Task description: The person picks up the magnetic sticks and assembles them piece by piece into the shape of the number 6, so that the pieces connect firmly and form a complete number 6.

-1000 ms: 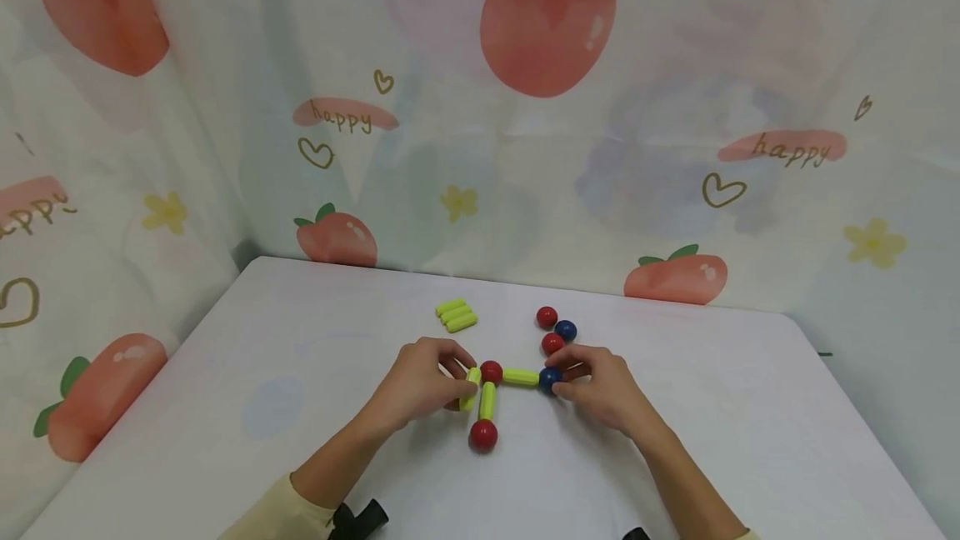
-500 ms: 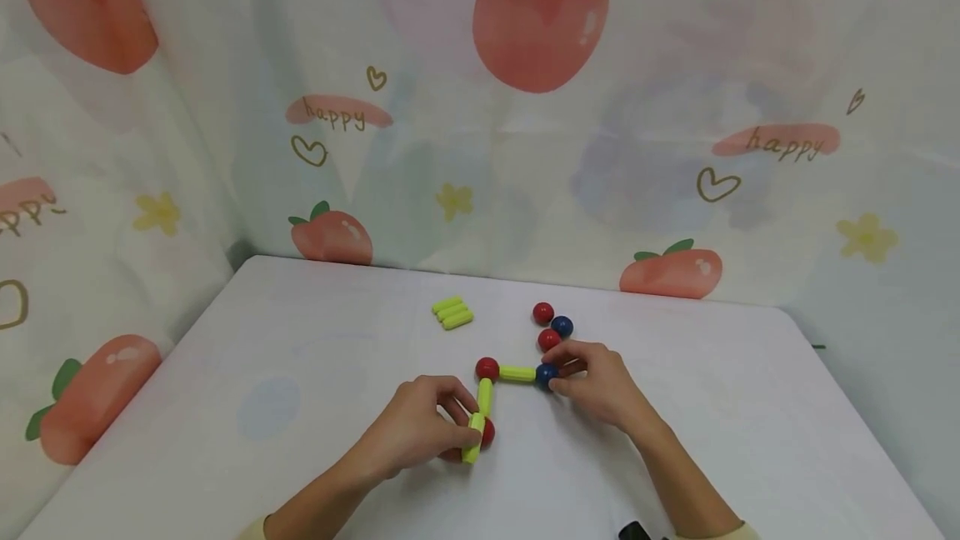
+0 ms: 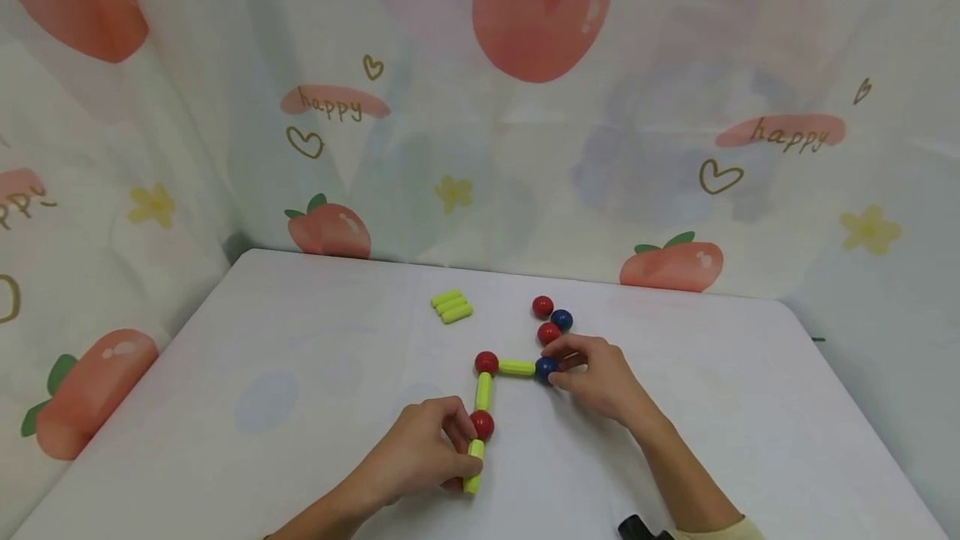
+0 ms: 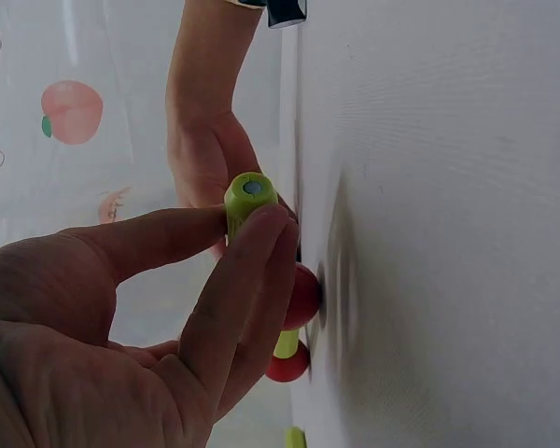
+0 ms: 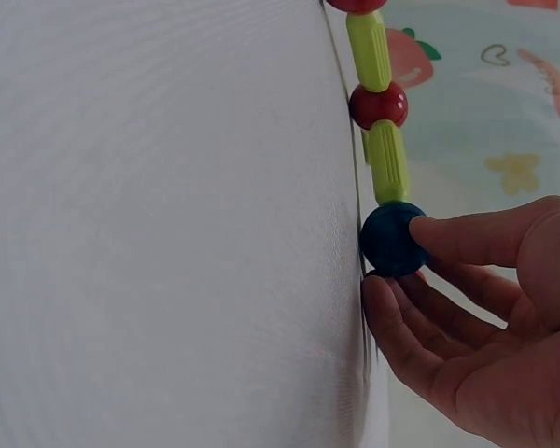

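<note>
My left hand (image 3: 429, 450) pinches a yellow-green magnetic rod (image 3: 474, 467) between thumb and fingers. In the left wrist view the end of that rod (image 4: 251, 187) shows a round metal disc. The rod's far end is right at the near red ball (image 3: 482, 424). From that ball another rod (image 3: 483, 392) runs back to a second red ball (image 3: 487, 362), and a third rod (image 3: 517, 367) extends right to a blue ball (image 5: 393, 239). My right hand (image 3: 600, 377) holds the blue ball between thumb and fingers. The joined pieces form an L on the table.
Behind them, several loose yellow-green rods (image 3: 452, 307) lie side by side on the white table (image 3: 337, 340). Two red balls (image 3: 542, 307) and one blue ball (image 3: 562, 320) sit together just beyond my right hand. A printed cloth (image 3: 525, 190) hangs along the table's back edge.
My left hand has carried its rod toward me, from beside the back red ball to the near side of the front red ball. My right hand stays at the blue ball.
</note>
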Demonstrator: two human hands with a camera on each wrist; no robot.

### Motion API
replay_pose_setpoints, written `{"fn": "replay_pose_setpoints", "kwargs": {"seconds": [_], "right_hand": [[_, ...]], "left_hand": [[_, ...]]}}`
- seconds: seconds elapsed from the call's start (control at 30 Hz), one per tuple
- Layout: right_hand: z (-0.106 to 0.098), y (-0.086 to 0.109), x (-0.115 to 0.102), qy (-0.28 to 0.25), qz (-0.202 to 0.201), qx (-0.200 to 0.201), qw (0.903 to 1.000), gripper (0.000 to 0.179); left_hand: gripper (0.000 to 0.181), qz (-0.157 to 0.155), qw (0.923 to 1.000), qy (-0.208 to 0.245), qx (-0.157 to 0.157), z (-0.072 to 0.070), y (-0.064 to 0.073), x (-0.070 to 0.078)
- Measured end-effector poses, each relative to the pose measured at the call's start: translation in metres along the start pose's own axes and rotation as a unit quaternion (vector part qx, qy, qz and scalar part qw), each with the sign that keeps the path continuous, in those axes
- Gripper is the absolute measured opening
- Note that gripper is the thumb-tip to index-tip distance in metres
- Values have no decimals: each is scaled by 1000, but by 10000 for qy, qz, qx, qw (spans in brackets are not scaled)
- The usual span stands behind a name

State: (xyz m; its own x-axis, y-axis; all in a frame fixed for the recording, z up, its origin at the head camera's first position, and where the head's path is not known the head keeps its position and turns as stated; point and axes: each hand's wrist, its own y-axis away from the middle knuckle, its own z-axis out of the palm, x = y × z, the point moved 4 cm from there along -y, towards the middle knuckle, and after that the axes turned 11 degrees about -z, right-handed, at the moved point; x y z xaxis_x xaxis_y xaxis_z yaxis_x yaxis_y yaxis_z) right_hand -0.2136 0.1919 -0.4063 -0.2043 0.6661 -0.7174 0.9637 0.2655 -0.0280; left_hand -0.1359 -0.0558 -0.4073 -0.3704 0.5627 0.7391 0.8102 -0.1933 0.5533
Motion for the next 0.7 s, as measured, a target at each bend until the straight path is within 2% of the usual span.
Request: {"fn": "replay_pose_setpoints", "kwargs": {"seconds": [0.3, 0.7], "right_hand": [[1, -1, 0, -5, 24, -27, 10000, 28], [1, -1, 1, 58, -99, 67, 9999, 28]], "left_hand": [[27, 122, 9999, -62, -36, 10, -2, -7], [28, 50, 9994, -222, 274, 12, -6, -6]]}}
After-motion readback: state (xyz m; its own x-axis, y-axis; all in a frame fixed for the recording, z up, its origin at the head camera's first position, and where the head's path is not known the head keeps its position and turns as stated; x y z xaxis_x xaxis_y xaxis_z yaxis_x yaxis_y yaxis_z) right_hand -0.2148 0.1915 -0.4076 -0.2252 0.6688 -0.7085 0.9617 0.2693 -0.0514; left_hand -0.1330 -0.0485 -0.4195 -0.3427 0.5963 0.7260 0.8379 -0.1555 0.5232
